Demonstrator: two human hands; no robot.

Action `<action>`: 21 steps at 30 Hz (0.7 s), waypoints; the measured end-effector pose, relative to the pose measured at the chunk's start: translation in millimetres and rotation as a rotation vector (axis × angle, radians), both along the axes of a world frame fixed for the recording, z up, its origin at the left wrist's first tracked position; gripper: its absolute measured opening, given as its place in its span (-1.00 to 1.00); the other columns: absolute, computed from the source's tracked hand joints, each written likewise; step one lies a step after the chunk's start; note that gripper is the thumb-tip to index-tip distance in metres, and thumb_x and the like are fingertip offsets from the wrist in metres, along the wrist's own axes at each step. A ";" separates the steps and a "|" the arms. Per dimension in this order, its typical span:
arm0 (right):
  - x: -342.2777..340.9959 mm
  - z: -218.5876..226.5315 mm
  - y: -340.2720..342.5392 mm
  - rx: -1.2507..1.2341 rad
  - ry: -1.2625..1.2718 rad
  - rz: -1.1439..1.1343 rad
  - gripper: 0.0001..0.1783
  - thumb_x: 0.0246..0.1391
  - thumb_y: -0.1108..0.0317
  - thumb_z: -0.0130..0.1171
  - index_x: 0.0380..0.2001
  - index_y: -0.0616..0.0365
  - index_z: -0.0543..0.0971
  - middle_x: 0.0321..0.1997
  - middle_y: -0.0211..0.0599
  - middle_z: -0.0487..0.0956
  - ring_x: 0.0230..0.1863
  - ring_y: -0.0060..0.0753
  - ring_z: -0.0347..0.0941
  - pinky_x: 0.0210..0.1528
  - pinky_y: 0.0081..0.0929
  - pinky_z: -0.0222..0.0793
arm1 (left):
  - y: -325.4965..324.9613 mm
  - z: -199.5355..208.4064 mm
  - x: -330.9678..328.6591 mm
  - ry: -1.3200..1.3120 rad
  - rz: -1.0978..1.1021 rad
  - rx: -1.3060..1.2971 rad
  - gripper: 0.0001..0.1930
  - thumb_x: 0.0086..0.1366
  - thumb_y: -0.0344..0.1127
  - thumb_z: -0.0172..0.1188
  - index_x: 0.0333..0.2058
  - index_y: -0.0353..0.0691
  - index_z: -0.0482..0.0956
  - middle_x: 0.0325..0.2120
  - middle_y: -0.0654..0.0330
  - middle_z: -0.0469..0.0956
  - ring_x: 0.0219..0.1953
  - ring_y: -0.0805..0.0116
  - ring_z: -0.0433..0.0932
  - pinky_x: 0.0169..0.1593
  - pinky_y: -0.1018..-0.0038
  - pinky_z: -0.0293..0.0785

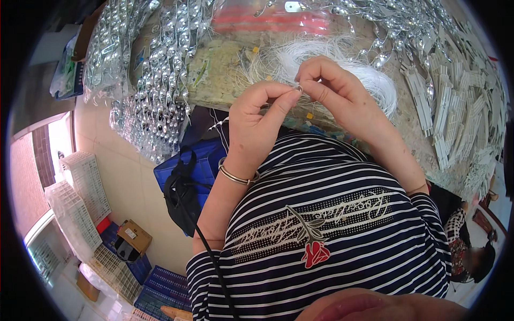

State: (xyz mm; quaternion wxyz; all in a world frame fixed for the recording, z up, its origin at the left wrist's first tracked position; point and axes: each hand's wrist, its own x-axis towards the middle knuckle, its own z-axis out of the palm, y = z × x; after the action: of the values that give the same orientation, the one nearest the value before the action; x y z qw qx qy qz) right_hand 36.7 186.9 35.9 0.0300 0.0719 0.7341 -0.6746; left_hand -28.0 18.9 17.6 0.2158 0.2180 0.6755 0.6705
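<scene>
My left hand (256,120) and my right hand (340,91) meet fingertip to fingertip over the table's near edge. Each is closed in a pinch. Between the fingertips shows a short bit of white thread (300,89), looped and too small to see in detail. Just beyond the hands lies a loose bundle of white threads (377,83), partly hidden behind my right hand. Thin white strands (220,124) dangle below the table edge beside my left wrist, which wears a bangle (235,178).
Strings of shiny clear beads (174,69) hang over the table's left edge; more lie far right. Bundled pale strips (450,115) cover the right side. A blue bag (206,166) hangs below left. Crates (88,184) and a cardboard box (134,237) stand leftward. Another person (471,257) sits lower right.
</scene>
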 end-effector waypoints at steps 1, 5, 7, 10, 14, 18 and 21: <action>-0.6 0.0 -0.4 0.000 0.000 0.000 -0.95 0.14 0.47 0.00 -0.32 0.20 0.42 -0.21 -0.41 0.37 -0.20 -0.63 0.28 -0.12 -0.66 0.22 | 0.3 0.5 0.2 0.000 0.000 0.000 -0.92 0.18 -0.44 0.19 -0.37 -0.33 0.56 -0.49 0.30 0.54 -0.44 0.61 0.46 -0.31 0.68 0.39; -4.3 3.1 -1.9 0.143 0.139 -0.005 -0.95 0.10 0.49 0.04 -0.34 0.21 0.45 -0.24 -0.40 0.37 -0.19 -0.60 0.30 -0.12 -0.65 0.23 | 0.4 4.8 0.0 -0.239 -0.009 0.064 -0.91 0.17 -0.44 0.19 -0.37 -0.33 0.57 -0.51 0.28 0.54 -0.48 0.61 0.44 -0.34 0.70 0.35; -6.0 3.3 -1.8 0.238 0.208 0.001 -0.95 0.09 0.49 0.05 -0.35 0.21 0.47 -0.25 -0.40 0.37 -0.19 -0.58 0.31 -0.12 -0.65 0.23 | 0.0 5.8 -0.7 -0.343 -0.016 0.093 -0.91 0.17 -0.45 0.19 -0.35 -0.33 0.57 -0.52 0.28 0.54 -0.49 0.62 0.42 -0.36 0.72 0.32; -8.3 1.8 -1.7 0.209 0.197 -0.010 -0.94 0.07 0.50 0.07 -0.37 0.23 0.50 -0.25 -0.39 0.37 -0.20 -0.55 0.33 -0.12 -0.63 0.25 | 0.0 5.3 -1.6 -0.427 -0.017 0.107 -0.91 0.17 -0.44 0.20 -0.36 -0.33 0.58 -0.52 0.27 0.54 -0.50 0.61 0.42 -0.38 0.72 0.31; -10.5 -1.4 -2.2 0.113 0.143 -0.006 -0.93 0.09 0.50 0.06 -0.36 0.23 0.52 -0.26 -0.39 0.39 -0.18 -0.56 0.34 -0.10 -0.62 0.25 | -0.5 4.5 -1.3 -0.489 -0.001 0.140 -0.91 0.15 -0.45 0.21 -0.36 -0.33 0.58 -0.51 0.27 0.55 -0.48 0.61 0.45 -0.37 0.71 0.34; -10.4 3.7 -2.2 0.137 0.195 -0.103 -0.92 0.09 0.51 0.05 -0.35 0.23 0.52 -0.29 -0.41 0.41 -0.17 -0.57 0.35 -0.12 -0.65 0.26 | -0.9 3.5 0.7 -0.411 0.061 0.163 -0.91 0.14 -0.48 0.22 -0.36 -0.35 0.57 -0.49 0.29 0.55 -0.45 0.61 0.47 -0.34 0.69 0.37; -2.5 9.9 -2.5 0.249 0.244 -0.073 -0.92 0.07 0.51 0.08 -0.34 0.23 0.53 -0.30 -0.39 0.41 -0.22 -0.57 0.35 -0.16 -0.65 0.27 | -1.8 2.8 1.7 -0.309 0.094 0.104 -0.92 0.13 -0.49 0.22 -0.37 -0.35 0.57 -0.49 0.30 0.54 -0.45 0.62 0.46 -0.33 0.69 0.37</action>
State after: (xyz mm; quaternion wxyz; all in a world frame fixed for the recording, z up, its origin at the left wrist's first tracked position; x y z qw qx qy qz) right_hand 34.2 184.4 45.8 -0.0931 0.0192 0.8069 -0.5830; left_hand -26.3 17.0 20.5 0.2739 0.0911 0.6082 0.7394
